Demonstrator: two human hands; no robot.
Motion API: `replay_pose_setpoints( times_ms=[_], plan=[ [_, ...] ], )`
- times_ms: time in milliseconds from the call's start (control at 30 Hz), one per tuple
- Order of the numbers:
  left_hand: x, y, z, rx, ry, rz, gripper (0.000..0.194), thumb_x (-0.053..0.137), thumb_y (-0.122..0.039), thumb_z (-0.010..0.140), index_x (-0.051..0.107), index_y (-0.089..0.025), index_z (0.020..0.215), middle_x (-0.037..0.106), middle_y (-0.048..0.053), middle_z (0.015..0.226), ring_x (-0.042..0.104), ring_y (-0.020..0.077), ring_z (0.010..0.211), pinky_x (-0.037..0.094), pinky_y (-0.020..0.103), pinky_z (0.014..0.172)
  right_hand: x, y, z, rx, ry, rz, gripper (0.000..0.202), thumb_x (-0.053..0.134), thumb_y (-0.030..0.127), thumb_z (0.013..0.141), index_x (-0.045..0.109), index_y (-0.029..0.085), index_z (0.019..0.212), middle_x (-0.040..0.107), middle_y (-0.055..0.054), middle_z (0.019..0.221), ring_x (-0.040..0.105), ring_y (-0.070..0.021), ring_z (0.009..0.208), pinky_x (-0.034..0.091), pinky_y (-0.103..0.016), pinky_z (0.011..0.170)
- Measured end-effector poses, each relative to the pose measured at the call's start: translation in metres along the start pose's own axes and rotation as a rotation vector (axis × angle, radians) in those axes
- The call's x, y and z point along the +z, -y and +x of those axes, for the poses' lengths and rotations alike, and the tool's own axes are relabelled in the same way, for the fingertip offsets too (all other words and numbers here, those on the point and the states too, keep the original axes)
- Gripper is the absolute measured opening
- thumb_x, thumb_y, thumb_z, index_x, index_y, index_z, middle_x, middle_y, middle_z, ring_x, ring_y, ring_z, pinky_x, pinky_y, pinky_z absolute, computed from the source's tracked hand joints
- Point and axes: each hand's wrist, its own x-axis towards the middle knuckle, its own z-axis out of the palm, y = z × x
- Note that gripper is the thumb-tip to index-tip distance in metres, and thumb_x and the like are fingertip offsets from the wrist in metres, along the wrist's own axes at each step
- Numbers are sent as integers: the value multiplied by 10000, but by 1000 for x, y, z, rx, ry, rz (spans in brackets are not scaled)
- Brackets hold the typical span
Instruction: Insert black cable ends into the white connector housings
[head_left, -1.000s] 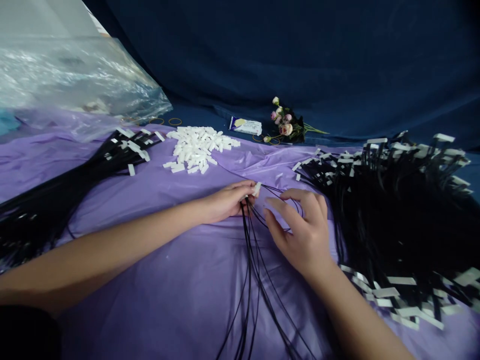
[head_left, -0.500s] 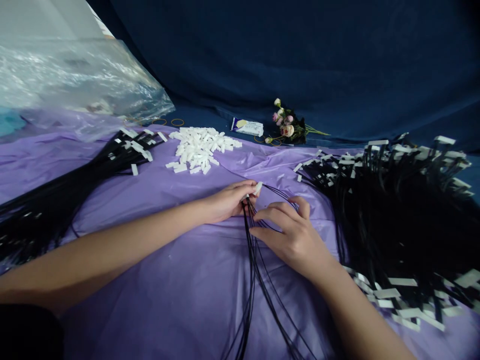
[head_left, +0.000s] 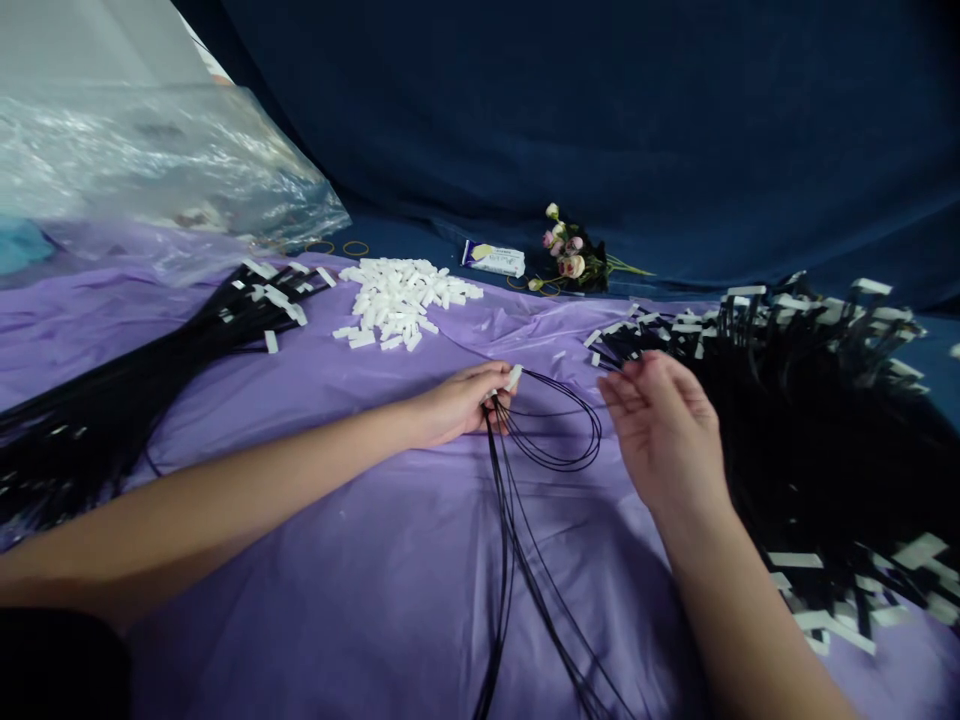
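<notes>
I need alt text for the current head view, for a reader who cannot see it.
The left hand holds black wires and a white tab over a purple cloth; the wires loop rightward and hang down. The right hand is near a wire pile. Behind are white pieces, a packet and flowers; a wire bundle lies at left.

Light was dim, glare streaked the plastic sheeting, and soft shadow lay below the right hand.
</notes>
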Motion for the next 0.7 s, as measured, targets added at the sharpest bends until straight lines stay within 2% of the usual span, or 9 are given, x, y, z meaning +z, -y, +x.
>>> replay_pose_setpoints(
  times_ms=[67, 100, 167, 233, 267, 367, 467, 567, 700],
  plan=[
    [-1, 0, 0, -2, 14, 0, 140, 520, -274, 822, 435, -168, 787, 424, -19, 686, 403, 78, 565, 414, 280, 593, -3, 9, 5, 33, -131, 143, 206, 711, 383, 771, 651, 199, 843, 600, 71, 644, 596, -57, 603, 549, -274, 758],
    [-1, 0, 0, 2, 16, -3, 148, 525, -278, 820, 434, -168, 785, 422, -21, 679, 401, 77, 562, 411, 280, 592, -4, 13, 6, 41, -155, 179, 237, 668, 426, 803, 637, 194, 837, 534, 90, 569, 529, -35, 508, 539, -218, 655],
    [-1, 0, 0, 6, 18, -3, 156, 534, -285, 818, 435, -168, 786, 425, -21, 677, 400, 77, 562, 411, 281, 594, -4, 21, 5, 62, -110, 174, 337, 577, 519, 843, 601, 188, 788, 357, 109, 465, 328, -28, 376, 393, -146, 416],
    [-1, 0, 0, 3, 17, 2, 153, 535, -283, 819, 439, -168, 787, 429, -20, 681, 405, 79, 571, 413, 280, 600, -1, 25, -1, 89, 8, 91, 415, 554, 602, 817, 555, 193, 745, 256, 103, 465, 195, -46, 371, 212, -160, 333],
    [-1, 1, 0, 4, 13, 5, 144, 533, -277, 819, 443, -168, 790, 431, -18, 688, 410, 80, 580, 412, 278, 601, 2, 25, -6, 104, 76, 43, 439, 572, 635, 782, 534, 200, 739, 256, 96, 485, 181, -52, 388, 174, -170, 340],
    [1, 2, 1, 25, -6, 16, 118, 535, -258, 813, 460, -167, 802, 438, -12, 721, 423, 86, 602, 395, 266, 588, 9, 19, -21, 175, 303, -55, 472, 623, 675, 706, 494, 232, 804, 343, 75, 579, 218, -63, 445, 175, -188, 397],
    [3, 4, 0, 35, -27, 37, 113, 547, -256, 808, 484, -163, 815, 439, -10, 740, 432, 85, 612, 385, 260, 586, 11, 9, -31, 208, 459, -162, 419, 521, 652, 807, 455, 238, 808, 362, 58, 620, 236, -74, 474, 179, -206, 430],
    [3, 4, 0, 37, -33, 73, 121, 556, -268, 806, 507, -158, 816, 439, -11, 738, 435, 82, 629, 380, 244, 590, 7, 0, -34, 88, 494, -465, 381, 423, 508, 927, 442, 198, 708, 338, 46, 587, 261, -78, 490, 205, -224, 453],
    [2, 4, -1, 58, 23, 117, 137, 545, -300, 811, 512, -168, 824, 443, -16, 732, 457, 89, 637, 391, 233, 585, 4, -4, -30, -88, 490, -900, 383, 412, 383, 948, 480, 170, 636, 361, 35, 535, 315, -83, 508, 235, -238, 490]
  ],
)
